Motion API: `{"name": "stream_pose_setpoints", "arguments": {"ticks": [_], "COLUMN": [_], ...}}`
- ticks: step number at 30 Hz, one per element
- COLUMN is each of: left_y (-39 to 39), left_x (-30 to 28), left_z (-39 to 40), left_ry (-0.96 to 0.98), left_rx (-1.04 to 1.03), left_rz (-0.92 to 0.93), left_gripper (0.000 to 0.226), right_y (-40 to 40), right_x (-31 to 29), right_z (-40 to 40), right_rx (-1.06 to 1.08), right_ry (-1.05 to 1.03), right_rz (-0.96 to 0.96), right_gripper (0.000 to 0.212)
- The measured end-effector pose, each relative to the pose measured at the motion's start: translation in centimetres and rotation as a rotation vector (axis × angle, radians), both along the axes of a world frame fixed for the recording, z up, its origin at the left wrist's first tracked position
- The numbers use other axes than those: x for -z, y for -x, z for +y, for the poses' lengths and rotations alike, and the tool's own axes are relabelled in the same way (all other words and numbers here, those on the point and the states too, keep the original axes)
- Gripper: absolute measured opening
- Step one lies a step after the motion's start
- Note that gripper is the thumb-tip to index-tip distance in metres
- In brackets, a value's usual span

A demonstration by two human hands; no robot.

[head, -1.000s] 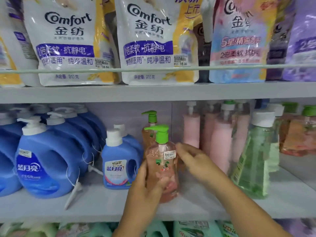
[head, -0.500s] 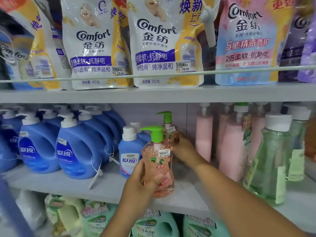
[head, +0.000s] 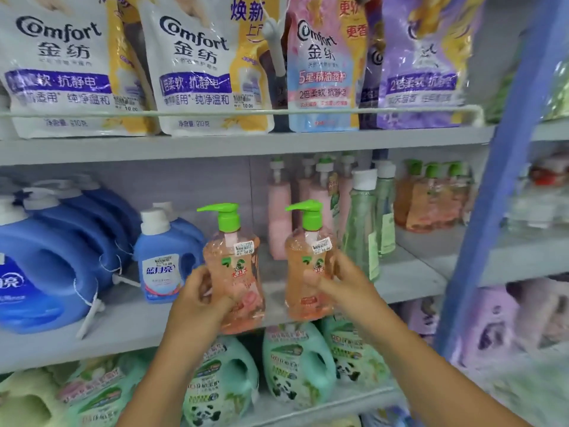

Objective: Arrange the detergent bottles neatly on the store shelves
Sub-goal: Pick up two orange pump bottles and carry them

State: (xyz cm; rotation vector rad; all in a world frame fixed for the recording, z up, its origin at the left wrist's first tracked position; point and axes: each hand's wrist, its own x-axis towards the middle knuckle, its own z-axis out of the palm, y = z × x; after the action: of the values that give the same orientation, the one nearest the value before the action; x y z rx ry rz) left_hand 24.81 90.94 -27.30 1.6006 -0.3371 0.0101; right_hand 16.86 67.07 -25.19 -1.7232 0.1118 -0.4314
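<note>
Head view: middle shelf [head: 129, 326], taken as landmark.
Left of gap: blue jugs [head: 46, 272] stand in rows on that shelf.
Left hand [head: 197, 306]: curled round left pump bottle [head: 235, 269], held in front of the shelf edge.
Right hand [head: 341, 288]: grips right pump bottle [head: 308, 266], likewise off the shelf.
Right of gap: pink bottles [head: 278, 217] ranked at rear.
Progress: judged midway; both bottles unplaced.
Change: half a second earlier the right bottle stood at the rear; now both are lifted forward.

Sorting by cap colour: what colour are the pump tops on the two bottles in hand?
Bright green pump tops, on both peach-orange bottles; head view.
</note>
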Motion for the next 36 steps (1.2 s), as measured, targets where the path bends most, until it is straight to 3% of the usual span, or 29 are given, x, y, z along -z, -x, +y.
{"name": "stream_pose_setpoints", "arguments": {"ticks": [5, 10, 14, 19, 21, 26, 31, 36], "left_y": [5.0, 9.9, 14.2, 19.8, 21.3, 21.5, 19.4, 15.0], "left_x": [-1.5, -4.0, -4.6, -2.4, -1.7, -1.0, -1.1, -0.5], "left_z": [-4.1, -10.1, -18.7, -32.3, -37.2, -45.5, -52.1, -59.6], "left_ry": [0.087, 0.132, 0.177, 0.16, 0.165, 0.142, 0.135, 0.175], "left_rx": [0.152, 0.284, 0.348, 0.328, 0.327, 0.275, 0.229, 0.176], "left_rz": [0.024, -0.063, -0.097, -0.088, -0.094, -0.048, -0.027, -0.094], "left_gripper": [0.051, 0.045, 0.051, 0.071, 0.064, 0.043, 0.041, 0.044], "right_y": [7.3, 14.1, 20.2, 27.8, 29.5, 29.9, 27.3, 22.9], "right_x": [-2.1, -4.0, -3.4, -2.1, -1.8, -0.9, -0.3, 0.3], "right_z": [-3.5, -10.7, -18.6, -30.4, -34.6, -42.2, -48.4, -53.8], "right_rx": [0.149, 0.281, 0.307, 0.338, 0.355, 0.377, 0.397, 0.364], "right_ry": [-0.116, -0.089, -0.063, -0.069, -0.084, -0.081, -0.095, -0.17], "right_rz": [-0.069, -0.163, -0.19, -0.173, -0.164, -0.147, -0.128, -0.193], "right_gripper": [0.048, 0.048, 0.025, 0.038, 0.03, 0.036, 0.028, 0.041]}}
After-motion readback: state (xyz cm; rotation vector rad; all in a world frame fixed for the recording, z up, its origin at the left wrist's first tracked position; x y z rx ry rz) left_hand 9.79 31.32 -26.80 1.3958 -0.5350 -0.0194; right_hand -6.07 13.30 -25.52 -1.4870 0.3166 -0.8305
